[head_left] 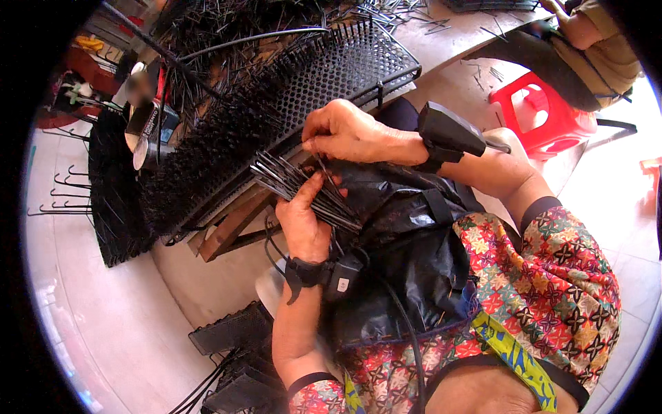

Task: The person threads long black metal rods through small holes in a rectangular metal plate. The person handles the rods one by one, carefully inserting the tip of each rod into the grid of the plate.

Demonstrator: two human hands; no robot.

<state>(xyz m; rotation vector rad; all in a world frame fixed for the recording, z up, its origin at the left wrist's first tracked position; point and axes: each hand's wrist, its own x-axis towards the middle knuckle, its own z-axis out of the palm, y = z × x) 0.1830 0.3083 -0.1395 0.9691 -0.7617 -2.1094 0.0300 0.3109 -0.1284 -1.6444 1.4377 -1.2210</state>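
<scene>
My left hand (303,224) is closed round a bundle of thin black sticks (276,172), which fan out past the thumb toward the rack. Just above it, my right hand (345,131) has thumb and fingers pinched together. Something thin and dark shows below those fingertips, but I cannot make out what they hold. Beyond both hands a black perforated metal rack (338,65) lies slanted on a wooden support. Short black sticks (227,131) stand densely in its holes on the left part, while bare holes show toward the right end. A black apron (407,269) covers my lap.
Loose black sticks (207,27) are heaped behind the rack, and some are scattered on the table (455,31). At the right, a red plastic stool (545,117) stands near another person's arm (583,27). Black racks (234,331) lie at lower left; metal hooks (72,183) show farther left.
</scene>
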